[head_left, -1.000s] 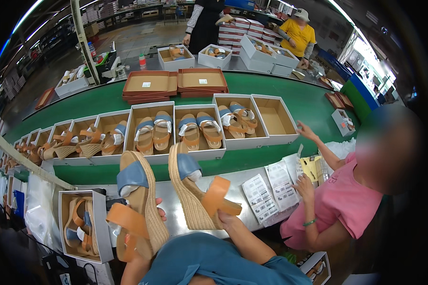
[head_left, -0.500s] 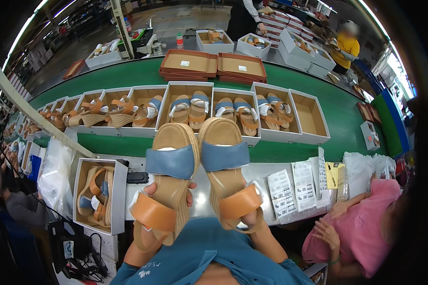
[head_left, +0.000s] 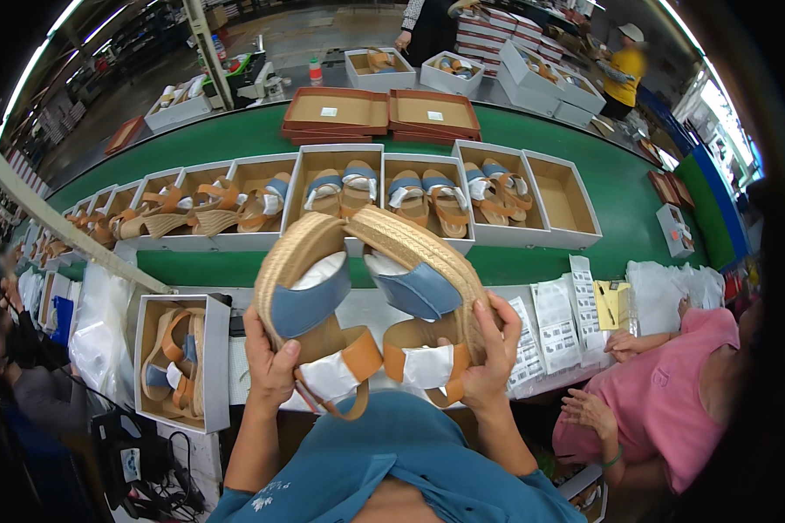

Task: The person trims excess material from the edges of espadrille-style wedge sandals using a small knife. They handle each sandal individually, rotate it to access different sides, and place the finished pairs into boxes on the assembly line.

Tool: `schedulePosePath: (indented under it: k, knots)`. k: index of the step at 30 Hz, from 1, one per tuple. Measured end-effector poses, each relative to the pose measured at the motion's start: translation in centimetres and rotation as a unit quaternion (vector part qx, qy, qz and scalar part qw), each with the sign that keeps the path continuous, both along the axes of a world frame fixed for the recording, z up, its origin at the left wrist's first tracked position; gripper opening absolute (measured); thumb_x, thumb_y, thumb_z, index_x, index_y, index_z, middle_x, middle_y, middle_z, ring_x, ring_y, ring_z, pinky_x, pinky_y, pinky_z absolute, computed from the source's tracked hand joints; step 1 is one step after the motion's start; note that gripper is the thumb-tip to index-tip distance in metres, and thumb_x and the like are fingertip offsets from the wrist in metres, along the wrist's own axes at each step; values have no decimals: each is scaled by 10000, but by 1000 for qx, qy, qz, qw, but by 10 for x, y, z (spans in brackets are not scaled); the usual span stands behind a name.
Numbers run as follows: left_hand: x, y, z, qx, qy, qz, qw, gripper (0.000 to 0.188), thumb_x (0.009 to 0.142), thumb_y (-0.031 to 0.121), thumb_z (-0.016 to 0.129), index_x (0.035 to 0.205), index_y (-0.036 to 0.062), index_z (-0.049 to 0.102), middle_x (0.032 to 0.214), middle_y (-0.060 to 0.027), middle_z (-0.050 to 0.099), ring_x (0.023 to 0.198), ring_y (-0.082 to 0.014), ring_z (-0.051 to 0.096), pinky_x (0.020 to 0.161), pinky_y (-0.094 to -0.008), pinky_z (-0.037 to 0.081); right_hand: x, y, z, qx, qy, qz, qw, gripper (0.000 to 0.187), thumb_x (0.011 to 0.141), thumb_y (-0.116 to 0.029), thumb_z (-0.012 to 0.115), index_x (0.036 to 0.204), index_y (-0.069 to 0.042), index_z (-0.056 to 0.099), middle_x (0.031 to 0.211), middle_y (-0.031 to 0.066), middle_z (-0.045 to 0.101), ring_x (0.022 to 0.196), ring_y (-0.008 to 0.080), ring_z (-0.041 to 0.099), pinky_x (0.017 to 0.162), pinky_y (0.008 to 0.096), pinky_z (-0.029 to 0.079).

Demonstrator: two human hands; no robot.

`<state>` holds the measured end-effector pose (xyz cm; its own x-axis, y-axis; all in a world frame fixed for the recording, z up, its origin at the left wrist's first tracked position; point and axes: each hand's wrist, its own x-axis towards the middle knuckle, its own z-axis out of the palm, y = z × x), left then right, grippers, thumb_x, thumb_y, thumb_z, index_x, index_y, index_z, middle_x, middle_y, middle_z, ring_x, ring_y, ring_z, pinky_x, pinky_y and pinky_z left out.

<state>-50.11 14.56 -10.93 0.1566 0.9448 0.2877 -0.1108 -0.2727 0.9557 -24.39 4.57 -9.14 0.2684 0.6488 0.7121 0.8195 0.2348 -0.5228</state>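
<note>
head view: a pair of sandals is held up in front of your chest, over a pale grey bench [head_left: 364, 312].
left hand: your left hand [head_left: 270, 359] is curled firmly round the outer side of the left blue-and-tan strapped wedge sandal [head_left: 312, 299].
right hand: your right hand [head_left: 490, 357] grips the outer side of the right blue-and-tan strapped wedge sandal [head_left: 420, 292].
sandals: both tilted, toe ends together, woven rope-like wedge sides showing, white paper under the straps.
label sheets: white printed paper sheets [head_left: 556, 327] lie to your right; the print is too small to tell.
note pad: a yellow paper pad [head_left: 611, 307] with a pen lies beside them.
lid sticker: a small white rectangular sticker [head_left: 329, 112] sits inside a reddish-brown cardboard lid [head_left: 358, 105], its marks unclear.
shirt print: your teal shirt [head_left: 349, 471] carries small white print; the co-worker's pink shirt [head_left: 685, 383] has a faint emblem.
boxes: open white cardboard boxes [head_left: 340, 157] of sandals line the green surface [head_left: 532, 139].
</note>
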Motion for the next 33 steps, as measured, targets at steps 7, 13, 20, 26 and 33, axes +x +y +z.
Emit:
schedulePosePath:
  k: [7, 13, 20, 26, 33]
  knots:
    - [-2, 2, 3, -14, 13, -41, 999, 756, 838, 345, 626, 1431, 9, 300, 1337, -141, 448, 1234, -229, 445, 1064, -364, 342, -3, 0, -9, -32, 121, 40, 991, 716, 719, -219, 830, 1331, -7, 525, 1283, 206, 490, 1170, 332, 510, 987, 396, 426]
    - [11, -15, -13, -226, -207, -96, 947, 765, 855, 358, 572, 1481, 68, 241, 1398, -135, 408, 1289, -238, 414, 1082, -372, 335, -32, -9, -35, -102, 398, 228, 883, 823, 936, -418, 577, 1497, 60, 210, 1433, 166, 413, 1297, 238, 438, 1084, 325, 329]
    - [8, -22, -22, -287, -303, -121, 901, 736, 829, 383, 602, 1455, 120, 317, 1352, -147, 477, 1174, -296, 555, 966, -418, 502, -42, -14, -42, -165, 463, 264, 830, 876, 907, -376, 628, 1511, 48, 156, 1431, 142, 421, 1280, 205, 436, 1063, 316, 346]
    - [2, -19, -18, -255, -327, -176, 893, 734, 803, 352, 642, 1417, 67, 359, 1313, -165, 525, 1161, -305, 579, 973, -434, 511, -42, -16, -49, -190, 441, 281, 831, 891, 881, -379, 654, 1512, 30, 176, 1385, 131, 460, 1225, 202, 473, 1027, 320, 383]
    - [-8, -12, -25, -274, -284, -185, 900, 854, 763, 394, 676, 1434, -6, 331, 1346, -193, 487, 1203, -287, 539, 1000, -405, 472, -44, -12, -51, -196, 471, 284, 812, 863, 894, -377, 634, 1510, 29, 187, 1383, 134, 463, 1218, 204, 482, 1023, 327, 390]
